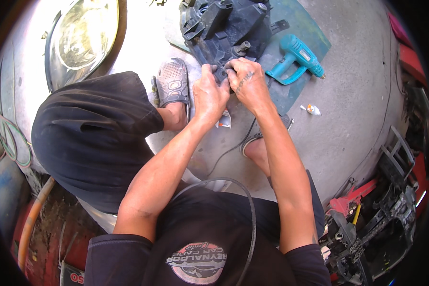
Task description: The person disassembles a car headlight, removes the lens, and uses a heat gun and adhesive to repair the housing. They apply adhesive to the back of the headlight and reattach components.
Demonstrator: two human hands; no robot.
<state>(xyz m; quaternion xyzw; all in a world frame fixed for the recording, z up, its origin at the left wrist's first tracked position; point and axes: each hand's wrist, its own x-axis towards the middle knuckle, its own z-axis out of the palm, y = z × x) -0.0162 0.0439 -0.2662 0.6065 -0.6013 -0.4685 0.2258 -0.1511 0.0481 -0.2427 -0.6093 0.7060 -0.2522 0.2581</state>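
A black car headlight housing (229, 35) lies at the top middle, on a green sheet (314, 28) on the floor. Both my hands meet at its near edge, around a small dark grey tab (219, 74). The fingers of my left hand (209, 93) are closed on the tab from the left. From the right, my right hand (248, 83) pinches at the same spot, thumb and fingers together. Whether the tab is joined to the housing is hidden by my fingers. A teal heat gun (296, 59) rests on the sheet, right of my right hand.
A second headlight (83, 35) with a clear lens lies at the upper left. A small white and orange bottle (312, 109) is on the floor at right. Near my feet run a dark cable (231, 148) and a small packet (224, 119). Black and red car parts (372, 224) crowd the right.
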